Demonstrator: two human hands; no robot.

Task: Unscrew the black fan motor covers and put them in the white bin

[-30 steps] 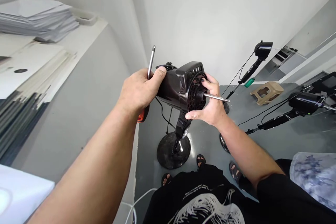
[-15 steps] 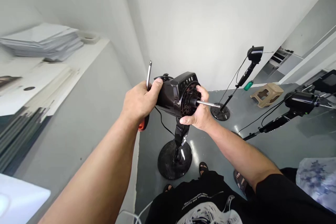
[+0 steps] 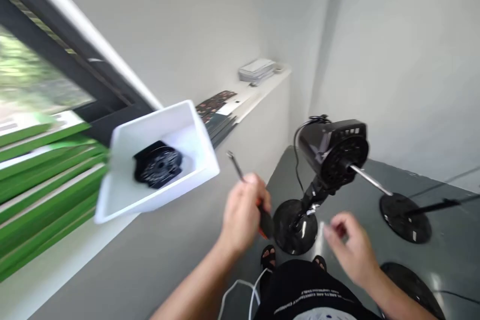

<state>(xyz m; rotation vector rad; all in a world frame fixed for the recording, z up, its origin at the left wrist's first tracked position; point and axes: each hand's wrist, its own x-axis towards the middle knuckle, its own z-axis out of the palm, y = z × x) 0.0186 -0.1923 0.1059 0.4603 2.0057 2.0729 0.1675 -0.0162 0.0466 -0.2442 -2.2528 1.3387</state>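
Note:
My left hand (image 3: pixel 245 210) is closed around a screwdriver (image 3: pixel 265 222) with a black and orange handle, its metal shaft pointing up and left. My right hand (image 3: pixel 350 247) is lifted in front of my body, slightly blurred, fingers loosely curled and thumb apart, with nothing visible in it. Between and beyond both hands stands a black fan motor housing (image 3: pixel 324 150) on its stand, untouched. A metal shaft (image 3: pixel 371 180) sticks out of its front. On the ledge to the left, a white plastic bin (image 3: pixel 204 152) holds a black vented cover (image 3: pixel 159 165).
Green-edged stacked pieces (image 3: pixel 48 200) lie on the ledge (image 3: pixel 93 245) by the window. Papers (image 3: pixel 258 69) and folders sit farther along it. Another round stand base (image 3: pixel 405 217) is on the floor at right, and a white cable (image 3: pixel 240 282) hangs near my legs.
Both hands have let go of the motor housing and moved down from it. The view has swung left, bringing the white bin and window into sight. The screwdriver stays in my left hand.

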